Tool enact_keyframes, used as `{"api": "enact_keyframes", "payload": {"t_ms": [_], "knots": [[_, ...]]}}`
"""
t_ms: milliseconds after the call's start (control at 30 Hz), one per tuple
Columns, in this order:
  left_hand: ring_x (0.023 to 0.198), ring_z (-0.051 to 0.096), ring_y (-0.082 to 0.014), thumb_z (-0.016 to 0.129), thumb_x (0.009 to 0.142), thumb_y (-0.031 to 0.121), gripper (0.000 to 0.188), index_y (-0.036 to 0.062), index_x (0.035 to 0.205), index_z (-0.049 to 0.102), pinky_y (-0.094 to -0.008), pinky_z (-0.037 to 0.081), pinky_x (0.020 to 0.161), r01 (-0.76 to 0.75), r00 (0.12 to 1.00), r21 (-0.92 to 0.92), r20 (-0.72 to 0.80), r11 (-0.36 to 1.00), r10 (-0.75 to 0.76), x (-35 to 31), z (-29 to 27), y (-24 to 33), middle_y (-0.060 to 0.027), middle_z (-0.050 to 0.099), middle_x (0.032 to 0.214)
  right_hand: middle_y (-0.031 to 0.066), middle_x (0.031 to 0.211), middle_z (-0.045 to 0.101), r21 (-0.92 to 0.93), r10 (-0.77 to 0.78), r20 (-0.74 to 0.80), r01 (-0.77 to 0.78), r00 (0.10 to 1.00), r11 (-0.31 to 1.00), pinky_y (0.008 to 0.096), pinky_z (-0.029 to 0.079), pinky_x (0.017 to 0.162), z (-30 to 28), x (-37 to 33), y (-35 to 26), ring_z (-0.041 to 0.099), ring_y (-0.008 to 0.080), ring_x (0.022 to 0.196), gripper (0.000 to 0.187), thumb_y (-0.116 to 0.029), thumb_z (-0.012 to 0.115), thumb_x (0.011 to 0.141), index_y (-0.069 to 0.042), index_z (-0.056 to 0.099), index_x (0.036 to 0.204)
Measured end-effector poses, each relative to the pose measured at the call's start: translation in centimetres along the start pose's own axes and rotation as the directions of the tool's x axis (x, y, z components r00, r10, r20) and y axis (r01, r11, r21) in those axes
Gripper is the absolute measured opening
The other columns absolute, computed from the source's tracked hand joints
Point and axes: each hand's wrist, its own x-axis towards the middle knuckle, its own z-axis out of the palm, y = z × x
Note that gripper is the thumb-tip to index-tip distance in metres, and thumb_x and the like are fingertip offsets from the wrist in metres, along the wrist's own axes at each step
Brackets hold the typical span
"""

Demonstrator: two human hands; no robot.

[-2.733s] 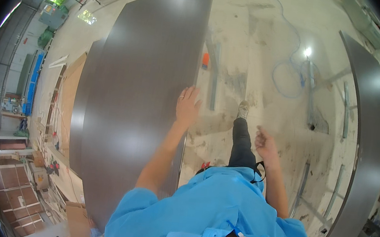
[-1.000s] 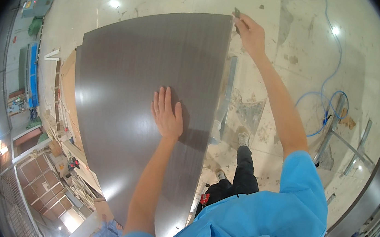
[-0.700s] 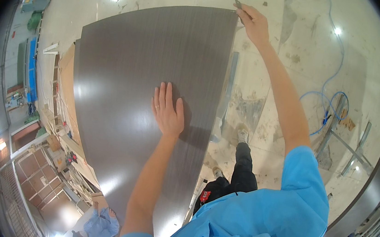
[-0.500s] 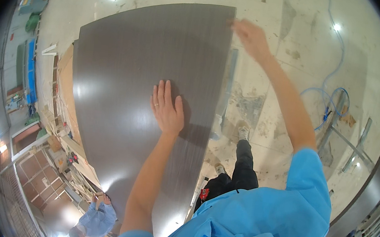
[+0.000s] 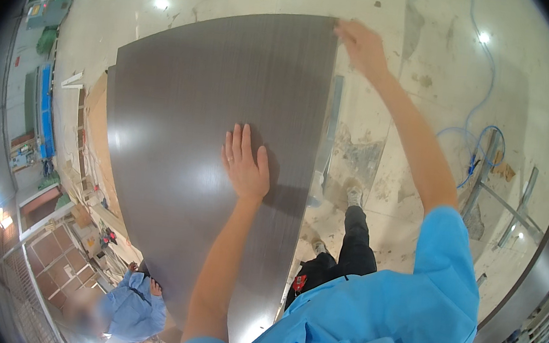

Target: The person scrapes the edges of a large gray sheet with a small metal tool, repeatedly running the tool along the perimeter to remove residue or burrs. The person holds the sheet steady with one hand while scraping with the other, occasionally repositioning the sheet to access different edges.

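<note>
A large dark grey-brown panel (image 5: 181, 108) with a fine grain lies flat before me. My left hand (image 5: 246, 168) rests palm down on its middle, fingers stretched and a ring on one of them. At the panel's far right corner is my right hand (image 5: 364, 50), with its fingers bent together against the edge. These fingers are slightly blurred, and anything small between them is hidden.
At the near left edge of the panel a co-worker in a blue shirt (image 5: 134, 307) bends over it. A blue hose (image 5: 491, 80) and metal bars (image 5: 517, 214) lie on the floor to the right. Another dark panel (image 5: 532, 265) stands at far right.
My right hand has slid along the panel's right edge to its far corner. My left hand stays flat on the surface. The co-worker has shifted, and the view has tilted slightly.
</note>
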Motion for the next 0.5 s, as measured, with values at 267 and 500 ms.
{"api": "enact_keyframes", "payload": {"t_ms": [267, 500], "knots": [[0.162, 0.03, -0.0382, 0.042, 0.114, 0.041, 0.061, 0.0102, 0.166, 0.043, -0.0558, 0.02, 0.133, -0.009, 1.0, 0.006, -0.021, 1.0, 0.009, 0.2, 0.1, 0.1, -0.0147, 0.041, 0.172, 0.0089, 0.123, 0.075, -0.12, 0.024, 0.635, 0.068, 0.772, 0.99, 0.0437, 0.06, 0.098, -4.2, -10.8, -9.1, 0.071, 0.0309, 0.115, 0.034, -0.023, 0.054, 0.111, -0.017, 0.07, 0.14], [0.164, 0.028, -0.0356, 0.039, 0.114, 0.043, 0.061, 0.012, 0.167, 0.042, -0.0547, 0.019, 0.133, 0.02, 1.0, -0.002, 0.011, 1.0, -0.02, 0.1, -0.2, 0.4, -0.0127, 0.04, 0.173, 0.0092, 0.118, 0.075, -0.227, -0.145, 0.053, 0.153, 0.988, 0.962, 0.0447, 0.062, 0.09, -0.4, -2.5, -2.7, 0.074, 0.0291, 0.109, 0.034, -0.02, 0.058, 0.106, -0.017, 0.069, 0.139]]}}
